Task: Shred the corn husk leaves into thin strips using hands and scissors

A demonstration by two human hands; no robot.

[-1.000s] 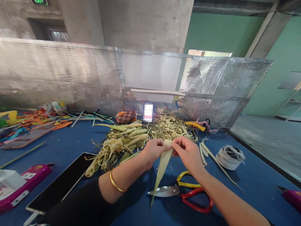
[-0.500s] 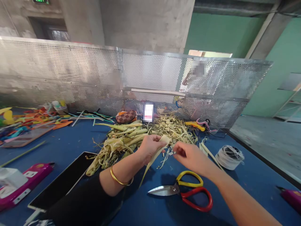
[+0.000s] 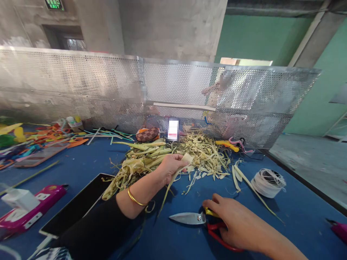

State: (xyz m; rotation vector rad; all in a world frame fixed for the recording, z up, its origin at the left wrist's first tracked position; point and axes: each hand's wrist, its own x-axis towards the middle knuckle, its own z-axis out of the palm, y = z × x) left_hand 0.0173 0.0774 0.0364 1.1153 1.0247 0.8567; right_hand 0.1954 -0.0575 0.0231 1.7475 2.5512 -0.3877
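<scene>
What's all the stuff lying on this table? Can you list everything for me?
Leaf strip: one, pale green, in left hand.
Scissors: one, red and yellow handles, under right hand.
Husk pile: one, green-yellow, table centre.
Shreds: heap, pale yellow, behind.
Cord coil: one, white, right.
Phone: one, black, left.
Pouch: one, checkered brown, back.
Table: one, blue.
Screen: perforated metal, behind.
Left hand: gripping strip.
Right hand: on scissors.
</scene>
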